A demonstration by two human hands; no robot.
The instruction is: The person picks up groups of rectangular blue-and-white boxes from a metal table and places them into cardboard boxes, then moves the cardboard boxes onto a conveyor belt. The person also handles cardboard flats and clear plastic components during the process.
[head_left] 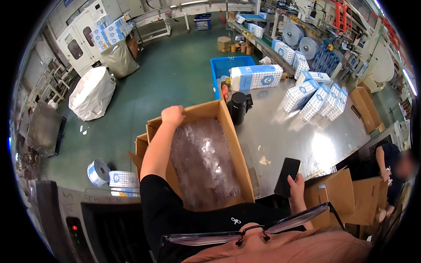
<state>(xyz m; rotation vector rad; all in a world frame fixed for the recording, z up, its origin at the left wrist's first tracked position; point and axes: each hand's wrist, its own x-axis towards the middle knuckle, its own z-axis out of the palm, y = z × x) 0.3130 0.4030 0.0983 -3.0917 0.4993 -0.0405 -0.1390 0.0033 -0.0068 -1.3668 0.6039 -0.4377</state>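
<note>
Left hand [173, 115] grips the far rim of the cardboard box [235, 158], clear plastic [206, 168] inside, right hand [297, 183] clutches a black phone [286, 175] off to its right, and blue-and-white printed packs [301, 94] sit on the table [283, 142]!

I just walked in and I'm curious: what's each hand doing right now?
Left hand: closed on the far rim of a cardboard box.
Right hand: holding a black phone.
</note>
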